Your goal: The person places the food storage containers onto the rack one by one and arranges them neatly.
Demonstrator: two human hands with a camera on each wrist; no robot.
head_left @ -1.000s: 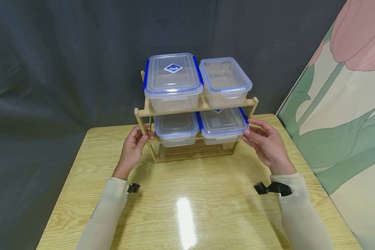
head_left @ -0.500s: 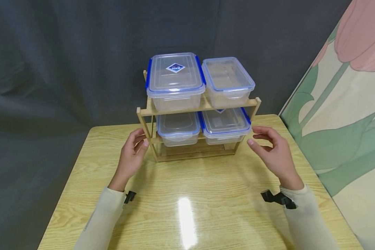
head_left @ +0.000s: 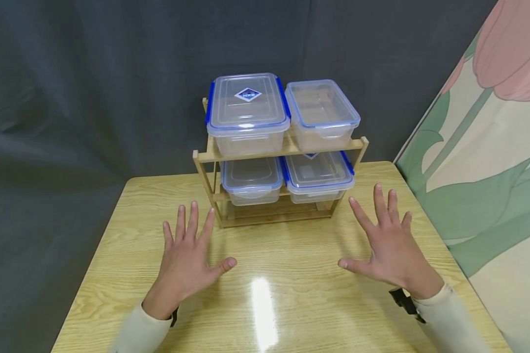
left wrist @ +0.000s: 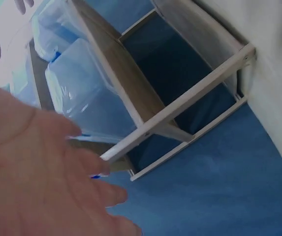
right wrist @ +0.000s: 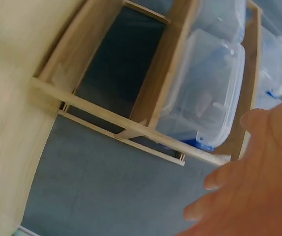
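Note:
My left hand (head_left: 183, 267) has its fingers spread, palm down, in front of the left leg of a wooden rack (head_left: 274, 218). The right hand (head_left: 390, 252) is likewise spread, in front of the rack's right end. Neither holds anything. On the top shelf sit a large clear food container with blue side clips (head_left: 247, 115) and a smaller clear container (head_left: 322, 115) to its right. Two more lidded ones, a left container (head_left: 252, 181) and a right container (head_left: 318, 176), stand on the middle shelf. Both wrist views show the rack beyond outstretched fingers.
The wood-grain table (head_left: 291, 304) carries the rack near its back edge. A dark curtain (head_left: 159, 88) hangs behind and to the left. On the right rises a flower-patterned cloth (head_left: 503, 196). Black wrist cameras are strapped over the sleeves.
First, both hands were at the rack's sides, the left gripping its post, the right at the lower right container. They have let go, drawn back toward the body and spread their fingers.

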